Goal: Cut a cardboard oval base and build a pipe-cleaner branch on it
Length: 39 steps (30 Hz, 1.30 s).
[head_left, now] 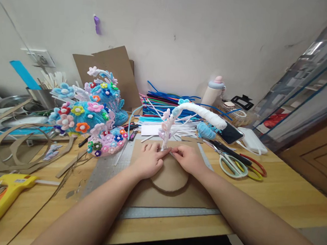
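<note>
A round cardboard disc point(170, 177) lies on a larger cardboard sheet. From its far part rises a wrapped white stem point(167, 132) with small pastel flowers, curving right into a thick fluffy white arm point(202, 112). My left hand point(150, 160) rests over the disc's left side, fingers stretched out, its index finger lying against the foot of the stem. My right hand point(187, 157) is closed in a pinch just right of the stem's foot, close to the left fingertip. Whatever sits between those fingertips is too small to make out.
Left stands a flower-covered blue pipe-cleaner lamp shape point(83, 118); a yellow glue gun point(14, 189) lies nearer. Scissors point(232, 164), pliers point(255, 169) and a phone point(231, 133) lie right. Behind are pipe cleaners point(164, 100), blue yarn point(206, 130) and a bottle point(213, 92).
</note>
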Available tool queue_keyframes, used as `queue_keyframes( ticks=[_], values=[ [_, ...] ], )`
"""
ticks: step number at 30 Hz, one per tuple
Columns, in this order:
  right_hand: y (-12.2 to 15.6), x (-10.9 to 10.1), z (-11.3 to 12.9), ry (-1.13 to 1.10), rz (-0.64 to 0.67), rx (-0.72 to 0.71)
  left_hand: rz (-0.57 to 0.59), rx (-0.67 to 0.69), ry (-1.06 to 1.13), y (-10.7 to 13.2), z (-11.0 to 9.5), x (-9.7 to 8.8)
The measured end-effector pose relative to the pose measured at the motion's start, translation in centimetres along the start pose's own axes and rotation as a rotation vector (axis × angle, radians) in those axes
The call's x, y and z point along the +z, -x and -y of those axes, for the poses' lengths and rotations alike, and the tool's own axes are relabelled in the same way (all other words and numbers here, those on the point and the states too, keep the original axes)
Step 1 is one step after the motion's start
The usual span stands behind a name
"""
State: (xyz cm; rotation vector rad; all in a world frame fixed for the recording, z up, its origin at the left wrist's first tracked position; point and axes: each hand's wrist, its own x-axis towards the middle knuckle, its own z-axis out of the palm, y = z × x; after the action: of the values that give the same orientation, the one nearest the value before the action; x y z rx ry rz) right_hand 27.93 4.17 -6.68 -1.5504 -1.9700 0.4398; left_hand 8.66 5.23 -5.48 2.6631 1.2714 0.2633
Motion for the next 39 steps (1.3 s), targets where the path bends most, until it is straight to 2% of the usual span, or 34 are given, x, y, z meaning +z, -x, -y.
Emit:
queue_keyframes(
  ticks=[13, 21, 29, 39],
  values=[
    [0.1, 0.4, -0.6, 0.022, 0.049, -0.103, -0.035, 0.008, 0.021, 0.0, 0.3, 0.2],
    [0.1, 0.2, -0.4, 0.021, 0.067, -0.105, -0.001, 0.088, 0.098, 0.9, 1.8, -0.9],
    [-0.1, 0.4, -0.7, 0.014, 0.073, -0.093, -0.192, -0.121, 0.097, 0.9, 1.8, -0.5],
    [-0.1, 0.3, -0.6, 0.016, 0.082, -0.079, -0.121, -0.108, 0.051, 1.1, 2.0, -0.5]
  ],
)
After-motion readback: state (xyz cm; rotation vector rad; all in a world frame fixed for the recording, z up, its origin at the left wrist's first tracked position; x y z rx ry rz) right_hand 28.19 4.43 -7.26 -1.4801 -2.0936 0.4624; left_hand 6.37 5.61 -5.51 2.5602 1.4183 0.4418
